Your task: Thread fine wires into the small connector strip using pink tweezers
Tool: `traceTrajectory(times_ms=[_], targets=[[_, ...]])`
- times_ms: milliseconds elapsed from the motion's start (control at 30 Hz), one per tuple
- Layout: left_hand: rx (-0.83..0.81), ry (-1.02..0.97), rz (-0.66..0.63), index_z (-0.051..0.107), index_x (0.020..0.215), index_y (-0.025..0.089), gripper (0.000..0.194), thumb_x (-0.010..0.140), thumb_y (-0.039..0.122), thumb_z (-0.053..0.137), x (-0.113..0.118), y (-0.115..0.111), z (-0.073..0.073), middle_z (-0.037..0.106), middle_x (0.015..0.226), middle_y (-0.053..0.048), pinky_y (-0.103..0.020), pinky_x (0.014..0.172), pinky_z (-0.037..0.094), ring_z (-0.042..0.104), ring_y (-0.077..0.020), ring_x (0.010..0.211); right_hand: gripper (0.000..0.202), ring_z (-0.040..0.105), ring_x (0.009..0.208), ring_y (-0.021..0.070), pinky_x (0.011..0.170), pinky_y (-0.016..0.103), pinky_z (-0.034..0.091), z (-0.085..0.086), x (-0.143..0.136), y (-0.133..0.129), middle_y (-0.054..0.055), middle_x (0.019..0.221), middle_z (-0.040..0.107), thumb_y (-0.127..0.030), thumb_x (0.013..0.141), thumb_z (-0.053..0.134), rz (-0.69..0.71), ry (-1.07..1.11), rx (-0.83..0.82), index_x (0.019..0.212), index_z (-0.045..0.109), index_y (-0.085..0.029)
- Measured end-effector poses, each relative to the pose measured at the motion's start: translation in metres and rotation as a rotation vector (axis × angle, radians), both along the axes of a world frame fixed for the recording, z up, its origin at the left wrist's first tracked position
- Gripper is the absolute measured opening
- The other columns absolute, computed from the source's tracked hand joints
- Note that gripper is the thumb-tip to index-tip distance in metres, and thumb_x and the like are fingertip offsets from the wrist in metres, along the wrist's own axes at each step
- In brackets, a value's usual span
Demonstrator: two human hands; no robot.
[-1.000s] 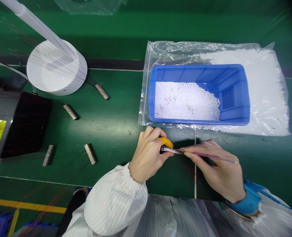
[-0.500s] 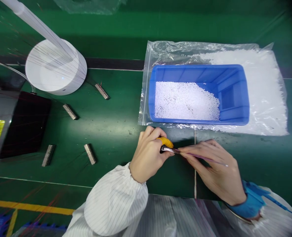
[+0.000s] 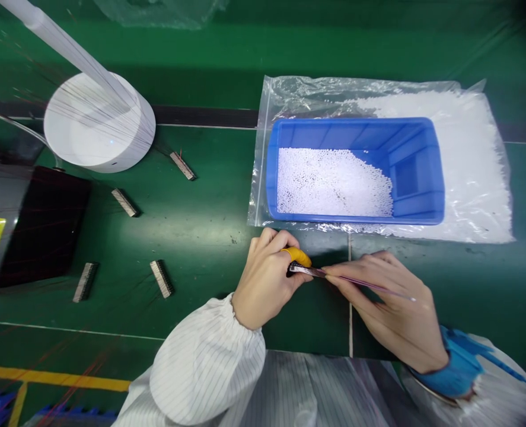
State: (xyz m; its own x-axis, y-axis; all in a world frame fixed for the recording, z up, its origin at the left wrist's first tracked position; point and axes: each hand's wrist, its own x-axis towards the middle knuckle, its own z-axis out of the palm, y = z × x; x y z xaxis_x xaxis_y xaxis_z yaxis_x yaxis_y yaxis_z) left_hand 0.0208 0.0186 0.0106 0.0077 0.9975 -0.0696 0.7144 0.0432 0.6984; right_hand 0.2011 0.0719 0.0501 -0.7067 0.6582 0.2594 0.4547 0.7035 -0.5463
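Observation:
My left hand [image 3: 265,279], with a yellow finger cot [image 3: 297,255] on one finger, is closed around a small black-and-silver block [image 3: 299,269]. Most of that block is hidden by the fingers. My right hand [image 3: 389,302] pinches a thin pinkish stick-like tool [image 3: 373,286]; its near end points past the wrist side and its far end meets the block, though the exact contact is too small to tell. Just beyond both hands is a blue bin [image 3: 356,220] partly filled with small white beads [image 3: 329,184].
Under the bin lies a clear zip bag [image 3: 476,166] of white material. Several similar blocks [image 3: 161,279] with fine wires are spread on the green bench [image 3: 209,219] at left. A white round lamp base [image 3: 100,124] and a black box [image 3: 44,225] stand farther left.
Both hands keep the same hold, almost still. The view has shifted slightly, and the right hand's outer side sits a touch farther right.

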Motion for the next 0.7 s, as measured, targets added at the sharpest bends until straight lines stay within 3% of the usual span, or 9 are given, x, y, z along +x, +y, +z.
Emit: traceTrajectory(times_ms=[133, 267, 500, 600, 700], targets=[[-0.038, -0.002, -0.013, 0.067, 0.088, 0.017, 0.022, 0.08, 0.037, 0.068, -0.001, 0.001, 0.002, 0.056, 0.101, 0.0, -0.027, 0.079, 0.035, 0.043, -0.0109, 0.096, 0.021, 0.057, 0.077, -0.0005, 0.069, 0.02, 0.039, -0.001, -0.003, -0.002, -0.006, 0.09, 0.067, -0.009, 0.078, 0.065, -0.025, 0.026, -0.03, 0.097, 0.062, -0.019], [-0.06, -0.014, -0.02, 0.067, 0.088, 0.017, 0.021, 0.079, 0.036, 0.069, -0.001, 0.001, 0.007, 0.056, 0.101, 0.0, -0.027, 0.078, 0.034, 0.043, -0.0114, 0.096, 0.025, 0.057, 0.077, 0.0001, 0.07, 0.02, 0.04, 0.008, 0.005, 0.003, -0.006, 0.092, 0.066, -0.01, 0.078, 0.065, -0.049, 0.018, -0.028, 0.1, 0.062, -0.02], [-0.042, -0.066, -0.005, 0.067, 0.092, 0.02, 0.017, 0.081, 0.033, 0.067, -0.005, -0.001, 0.005, 0.055, 0.098, 0.001, -0.026, 0.08, 0.04, 0.045, -0.0104, 0.094, 0.036, 0.061, 0.085, 0.0055, 0.074, 0.02, 0.048, 0.031, 0.034, 0.036, -0.001, 0.095, 0.067, -0.013, 0.072, 0.071, -0.184, 0.03, 0.151, 0.106, 0.065, -0.021], [-0.007, -0.038, 0.022, 0.064, 0.103, 0.022, 0.025, 0.082, 0.036, 0.065, -0.007, -0.002, 0.003, 0.054, 0.104, -0.001, -0.026, 0.079, 0.042, 0.045, -0.0113, 0.096, 0.035, 0.061, 0.085, 0.0058, 0.074, 0.019, 0.047, 0.032, 0.031, 0.05, 0.0, 0.097, 0.066, -0.017, 0.073, 0.071, -0.269, 0.026, 0.221, 0.108, 0.066, -0.021], [-0.002, -0.031, 0.0, 0.06, 0.113, 0.024, 0.035, 0.08, 0.032, 0.067, -0.008, -0.003, 0.004, 0.053, 0.107, -0.001, -0.026, 0.08, 0.044, 0.044, -0.0119, 0.098, 0.026, 0.061, 0.087, 0.0053, 0.076, 0.019, 0.047, 0.027, 0.017, 0.066, -0.003, 0.096, 0.067, -0.022, 0.078, 0.068, -0.265, -0.027, 0.276, 0.104, 0.067, -0.022]])
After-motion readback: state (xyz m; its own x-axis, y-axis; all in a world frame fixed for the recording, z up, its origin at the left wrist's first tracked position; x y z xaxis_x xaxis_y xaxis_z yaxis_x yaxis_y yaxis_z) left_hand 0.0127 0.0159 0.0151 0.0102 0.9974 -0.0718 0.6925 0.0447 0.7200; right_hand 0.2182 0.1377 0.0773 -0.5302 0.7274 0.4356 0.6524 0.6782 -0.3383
